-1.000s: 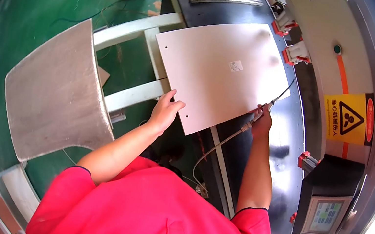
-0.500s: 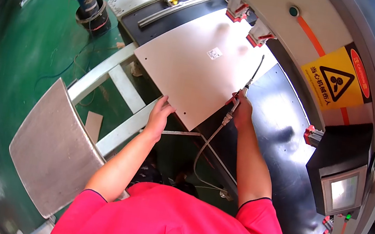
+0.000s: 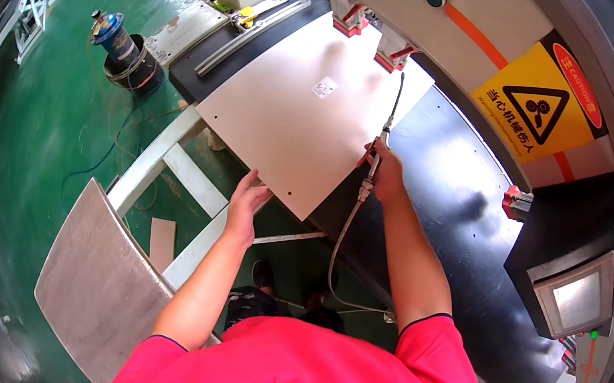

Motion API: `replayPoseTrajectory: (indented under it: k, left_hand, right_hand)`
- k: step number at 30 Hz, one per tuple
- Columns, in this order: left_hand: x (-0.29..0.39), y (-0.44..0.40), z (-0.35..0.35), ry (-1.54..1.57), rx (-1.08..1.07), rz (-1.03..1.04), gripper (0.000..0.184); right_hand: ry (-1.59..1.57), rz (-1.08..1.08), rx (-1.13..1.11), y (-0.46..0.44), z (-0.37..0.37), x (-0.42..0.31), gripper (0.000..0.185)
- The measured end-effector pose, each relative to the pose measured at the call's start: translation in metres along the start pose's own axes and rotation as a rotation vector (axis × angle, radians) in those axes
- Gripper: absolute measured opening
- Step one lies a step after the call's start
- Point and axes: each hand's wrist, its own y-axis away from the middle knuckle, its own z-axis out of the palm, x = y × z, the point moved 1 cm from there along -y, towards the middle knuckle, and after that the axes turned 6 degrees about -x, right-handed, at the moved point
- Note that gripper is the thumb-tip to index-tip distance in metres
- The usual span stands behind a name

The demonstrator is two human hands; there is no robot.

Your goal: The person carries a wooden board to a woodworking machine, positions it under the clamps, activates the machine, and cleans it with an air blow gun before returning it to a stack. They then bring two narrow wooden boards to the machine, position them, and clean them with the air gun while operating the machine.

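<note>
A pale flat panel with a small printed label and holes near its near edge lies on the dark machine table. My left hand is at the panel's near edge, fingers extended and slightly apart; whether the fingertips press on it is hard to tell. Wrapped round an air blow gun is my right hand, over the panel's right edge. The gun's thin nozzle points away from me across the panel, and its hose hangs down toward the floor.
Red-and-grey clamps hang from the machine beam at the panel's far edge. A control screen stands at right, below a yellow warning sign. Metal rails lie at far left. A curved grey board and white frame are left of me.
The view has shifted, so the panel and machine appear further left. My right hand still holds the air blow gun, and my left hand stays by the panel's near edge.
</note>
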Motion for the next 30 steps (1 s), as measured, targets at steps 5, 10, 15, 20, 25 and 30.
replayPoseTrajectory:
  k: [5, 10, 15, 20, 25, 30]
  left_hand:
    - [0.003, -0.009, -0.006, -0.078, 0.007, 0.025, 0.064]
    - [0.003, -0.014, -0.013, -0.087, -0.022, 0.033, 0.066]
    - [0.005, -0.010, -0.014, -0.060, -0.043, 0.048, 0.068]
    - [0.005, -0.006, -0.016, -0.067, -0.088, 0.042, 0.069]
    - [0.003, -0.004, -0.019, -0.082, -0.112, 0.035, 0.068]
    - [0.000, -0.004, -0.021, -0.073, -0.123, 0.028, 0.067]
  right_hand:
    - [-0.021, 0.029, -0.016, -0.005, 0.012, -0.008, 0.034]
    - [-0.058, 0.081, -0.029, -0.012, 0.004, -0.002, 0.034]
    - [-0.019, 0.032, 0.077, -0.012, 0.004, 0.000, 0.033]
    - [0.137, 0.097, 0.178, 0.049, 0.021, -0.029, 0.038]
    - [0.450, -0.029, 0.115, 0.119, 0.060, -0.048, 0.036]
    - [0.588, -0.179, 0.122, 0.159, 0.112, -0.099, 0.035]
